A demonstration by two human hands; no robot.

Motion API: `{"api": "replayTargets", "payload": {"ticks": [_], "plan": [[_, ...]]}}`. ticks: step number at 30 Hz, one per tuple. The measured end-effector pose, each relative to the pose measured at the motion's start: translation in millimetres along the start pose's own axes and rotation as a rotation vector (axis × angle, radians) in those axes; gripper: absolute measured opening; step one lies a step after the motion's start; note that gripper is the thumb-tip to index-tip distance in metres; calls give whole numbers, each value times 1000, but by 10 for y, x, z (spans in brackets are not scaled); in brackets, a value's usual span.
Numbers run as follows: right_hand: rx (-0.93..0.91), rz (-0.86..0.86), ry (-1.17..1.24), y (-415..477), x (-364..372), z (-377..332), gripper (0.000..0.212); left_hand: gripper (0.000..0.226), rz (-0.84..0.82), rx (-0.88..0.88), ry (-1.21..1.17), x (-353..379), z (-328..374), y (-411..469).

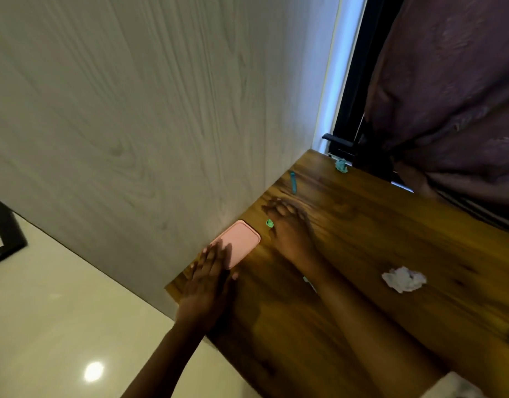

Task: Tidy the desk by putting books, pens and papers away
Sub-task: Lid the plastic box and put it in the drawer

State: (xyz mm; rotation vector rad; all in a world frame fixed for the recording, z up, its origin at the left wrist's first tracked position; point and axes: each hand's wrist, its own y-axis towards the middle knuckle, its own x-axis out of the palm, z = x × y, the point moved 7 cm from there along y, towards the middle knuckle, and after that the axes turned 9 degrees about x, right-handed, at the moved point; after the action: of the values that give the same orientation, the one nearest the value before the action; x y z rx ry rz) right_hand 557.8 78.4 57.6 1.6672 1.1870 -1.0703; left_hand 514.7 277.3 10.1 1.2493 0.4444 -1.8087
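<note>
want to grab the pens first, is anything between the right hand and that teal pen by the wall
Nothing visible. Only bare desk lies between the fingertips of the right hand and the teal pen. The small green scrap sits beside the hand, toward the wall, off that line.

Glossy wood-grain desk (376, 239), matt pale wood-grain wall panel (132, 110), crumpled white paper (404, 279).
</note>
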Motion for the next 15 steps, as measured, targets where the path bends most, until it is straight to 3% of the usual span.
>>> {"api": "replayTargets", "payload": {"ticks": [3, 6, 8, 11, 15], "plan": [[46, 49, 166, -55, -106, -253, 46, 72, 67, -194, -390, -146, 28, 11], [175, -179, 204, -121, 156, -420, 42, 61, 20, -400, -649, -131, 100, 76], [271, -231, 270, -221, 278, -485, 39, 53, 67, -436, -820, -169, 129, 125], [432, -189, 443, -421, 264, -538, 40, 36, 166, -467, -1061, -260, 24, 126], [732, 18, 676, -951, 64, -381, 32, 52, 324, -386, -1244, -513, 28, -30]]}}
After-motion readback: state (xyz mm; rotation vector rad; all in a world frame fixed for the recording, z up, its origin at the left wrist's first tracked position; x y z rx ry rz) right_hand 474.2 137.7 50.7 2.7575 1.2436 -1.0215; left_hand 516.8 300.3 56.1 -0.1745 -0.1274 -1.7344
